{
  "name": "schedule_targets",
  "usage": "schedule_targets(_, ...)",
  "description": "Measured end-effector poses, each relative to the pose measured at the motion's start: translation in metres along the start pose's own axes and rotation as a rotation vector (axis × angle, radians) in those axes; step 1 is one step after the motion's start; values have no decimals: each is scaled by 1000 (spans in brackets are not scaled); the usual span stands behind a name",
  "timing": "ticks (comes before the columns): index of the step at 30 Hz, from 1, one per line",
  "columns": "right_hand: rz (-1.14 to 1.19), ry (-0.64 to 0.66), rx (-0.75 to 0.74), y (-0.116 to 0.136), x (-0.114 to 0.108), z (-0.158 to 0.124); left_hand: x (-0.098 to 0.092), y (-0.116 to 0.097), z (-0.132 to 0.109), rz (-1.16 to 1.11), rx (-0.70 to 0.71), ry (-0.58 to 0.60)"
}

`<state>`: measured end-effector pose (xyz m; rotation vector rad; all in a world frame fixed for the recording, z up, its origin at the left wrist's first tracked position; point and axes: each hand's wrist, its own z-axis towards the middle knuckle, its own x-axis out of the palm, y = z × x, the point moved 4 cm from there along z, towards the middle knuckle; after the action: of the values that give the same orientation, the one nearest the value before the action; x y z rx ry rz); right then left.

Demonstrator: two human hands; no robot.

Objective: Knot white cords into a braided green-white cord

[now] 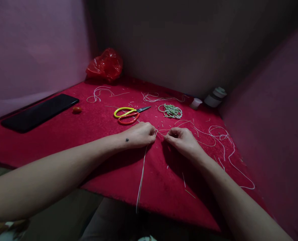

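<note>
My left hand (139, 134) rests on the red cloth (63, 134) with its fingers pinched on thin white cords (142, 170) that trail down over the front edge. My right hand (182, 140) sits just to the right, fingers pinched on the same cords where the two hands nearly meet. A small knotted green-white woven piece (172, 111) lies behind the hands. Scissors (129, 113) with one yellow and one red handle lie behind my left hand.
A black phone (40, 112) lies at the left, a small orange object (77, 109) beside it. A red plastic bag (105, 65) sits in the back corner. Loose white cords (221, 140) and snippets litter the cloth. A white cap (196, 103) and a grey-white spool (215, 97) stand at the back right.
</note>
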<state>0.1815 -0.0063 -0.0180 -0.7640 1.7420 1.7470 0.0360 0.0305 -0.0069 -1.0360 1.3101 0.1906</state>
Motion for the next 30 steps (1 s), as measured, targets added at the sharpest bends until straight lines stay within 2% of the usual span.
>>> schedule_targets(12,90,47,23,-1,2,0,2,3,1,32,6,-20)
schedule_targets(23,15,73,-49,1,4,1,4,8,2,-15,25,-24)
schedule_targets(30,-57,28,-88,1,4,3,5,10,2,-57,-3,2)
